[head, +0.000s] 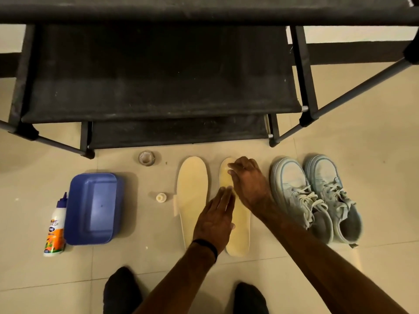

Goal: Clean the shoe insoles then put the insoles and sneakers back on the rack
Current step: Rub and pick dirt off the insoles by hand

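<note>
The black rack (pixel 158 71) stands bare in front of the person, so nothing has gone back on it yet. The pale blue sneakers (pixel 317 196) sit as a pair on the floor to the right, laces loose and no insoles inside as far as I can see. The blue tub (pixel 93 207) lies on the left with the cleaner bottle (pixel 55 225) just beside it. Between tub and sneakers the two cream insoles lie flat on the tiles: the left insole (pixel 192 189) untouched, the right insole (pixel 240 234) under both hands. The right hand (pixel 247 182) has its fingers curled down on the toe end (pressing or pinching, I cannot tell which), while the left hand (pixel 217 214) lies with straight, flat fingers on its middle. I'd judge the cleaning is only under way, and the whole putting-back is left.
</note>
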